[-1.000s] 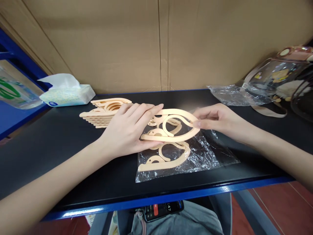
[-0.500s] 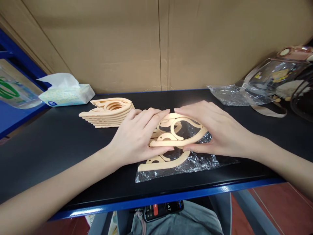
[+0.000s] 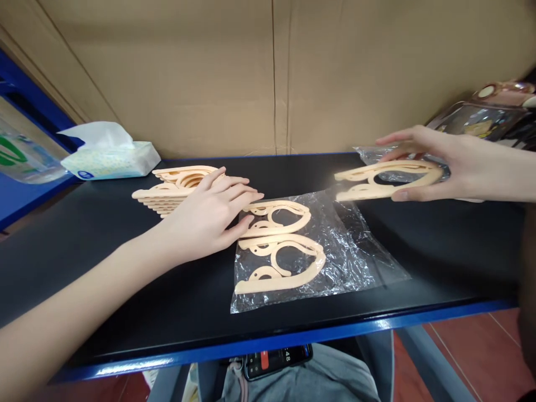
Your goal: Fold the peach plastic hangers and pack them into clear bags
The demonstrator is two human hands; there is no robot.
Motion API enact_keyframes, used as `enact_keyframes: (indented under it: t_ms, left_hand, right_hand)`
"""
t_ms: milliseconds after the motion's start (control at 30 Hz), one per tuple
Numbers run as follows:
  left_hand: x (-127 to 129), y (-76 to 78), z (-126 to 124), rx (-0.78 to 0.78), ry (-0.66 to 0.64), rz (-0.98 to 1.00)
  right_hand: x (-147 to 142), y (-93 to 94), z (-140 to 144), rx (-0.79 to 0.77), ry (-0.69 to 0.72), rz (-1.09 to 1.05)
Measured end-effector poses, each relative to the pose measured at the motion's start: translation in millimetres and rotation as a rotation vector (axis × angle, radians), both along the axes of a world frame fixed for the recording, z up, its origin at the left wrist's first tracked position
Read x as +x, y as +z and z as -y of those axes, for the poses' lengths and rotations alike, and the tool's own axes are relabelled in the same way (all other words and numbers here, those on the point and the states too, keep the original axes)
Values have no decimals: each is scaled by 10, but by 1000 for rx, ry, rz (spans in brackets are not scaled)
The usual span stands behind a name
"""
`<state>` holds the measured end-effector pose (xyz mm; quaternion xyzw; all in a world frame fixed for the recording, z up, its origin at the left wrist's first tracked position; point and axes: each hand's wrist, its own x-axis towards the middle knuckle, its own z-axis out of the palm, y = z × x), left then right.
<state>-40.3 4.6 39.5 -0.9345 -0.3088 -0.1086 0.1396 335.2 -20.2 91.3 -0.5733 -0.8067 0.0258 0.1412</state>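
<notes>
Right hand [image 3: 456, 164] has lifted one peach plastic folding hanger [image 3: 387, 180] off the pile, clamped in its grip, swung right above the bench [image 3: 104, 262]. Left hand [image 3: 205, 215] lies flat, holding nothing, on remaining hangers [image 3: 276, 240] atop the clear plastic bag [image 3: 355, 251].

A black table [image 3: 125, 268] carries a hanger stack [image 3: 171, 190], tissue pack [image 3: 111, 159] and plastic bag [image 3: 335, 262].

tissue pack [image 3: 109, 158] back left; cardboard wall [image 3: 268, 72] behind; phone [image 3: 274, 360] below table edge
</notes>
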Motion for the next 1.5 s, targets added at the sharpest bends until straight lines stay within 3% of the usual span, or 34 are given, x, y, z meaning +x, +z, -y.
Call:
enact_keyframes:
  t_ms: [133, 233, 500, 667, 967, 1200, 1333, 1500]
  left_hand:
    - [-19, -34, -30, 1, -9, -48]
    - [-30, -62, -54, 5, -38, -86]
    - [-81, -89, -113, 46, -71, -136]
    - [-57, -114, -125, 149, -84, -170]
    - [-43, -135, -148, 248, -90, -225]
    - [4, -86, -108, 373, -53, -305]
    - [8, -47, -86, 325, -11, -322]
    - [4, -45, -105, 263, -4, -287]
  right_hand:
    - [-30, -28, 16, -212, -21, 82]
    - [-154, -96, 31, -275, -6, 145]
    - [-301, -213, 54, -137, 116, 204]
    - [-432, -240, 51, -91, 200, 144]
    - [-665, -523, -7, 30, 384, 15]
    - [-671, -591, -56, 7, 403, -19]
    - [-580, -576, -82, -84, 351, -8]
    - [-679, -656, -108, -146, 338, -233]
